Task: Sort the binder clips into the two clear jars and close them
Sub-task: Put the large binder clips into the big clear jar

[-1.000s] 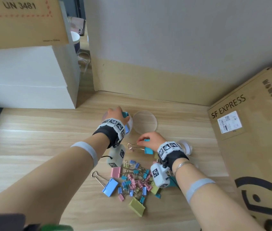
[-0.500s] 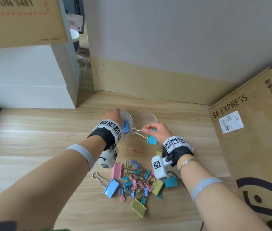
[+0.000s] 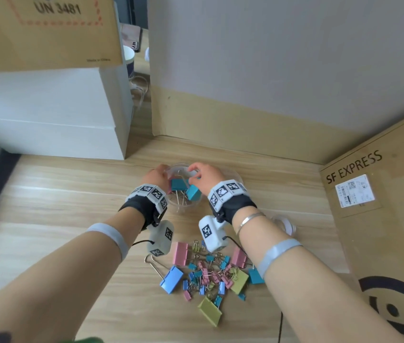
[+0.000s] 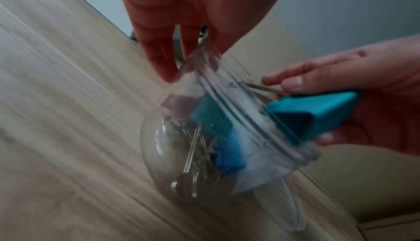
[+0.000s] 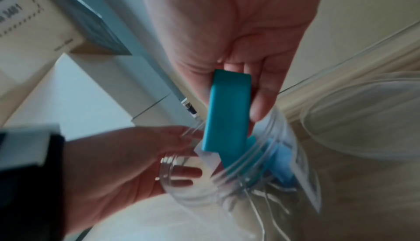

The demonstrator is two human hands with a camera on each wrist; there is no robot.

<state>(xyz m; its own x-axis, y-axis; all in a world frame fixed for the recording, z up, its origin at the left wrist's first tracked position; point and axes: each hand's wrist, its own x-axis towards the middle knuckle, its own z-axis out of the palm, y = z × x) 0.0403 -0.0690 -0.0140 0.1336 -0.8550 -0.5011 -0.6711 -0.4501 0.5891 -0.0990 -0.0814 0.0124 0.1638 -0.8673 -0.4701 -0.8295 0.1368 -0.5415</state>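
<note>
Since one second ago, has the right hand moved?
Yes. The right hand, pinching a teal binder clip, went away from the clip pile toward the wall, to the mouth of the clear jar.

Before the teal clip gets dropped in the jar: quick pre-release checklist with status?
1. Left hand grips the clear jar at the rim, jar tilted: ok.
2. Right hand pinches the teal binder clip: ok.
3. Clip at the jar mouth, no lid on: ok.
4. Clip fully past the rim: not ok, its body is partly outside in the left wrist view.
5. Room inside: ok, only a few large clips in it.
6. Second jar and both lids in reach: cannot tell; clear shapes behind the right hand are blurred.
</note>
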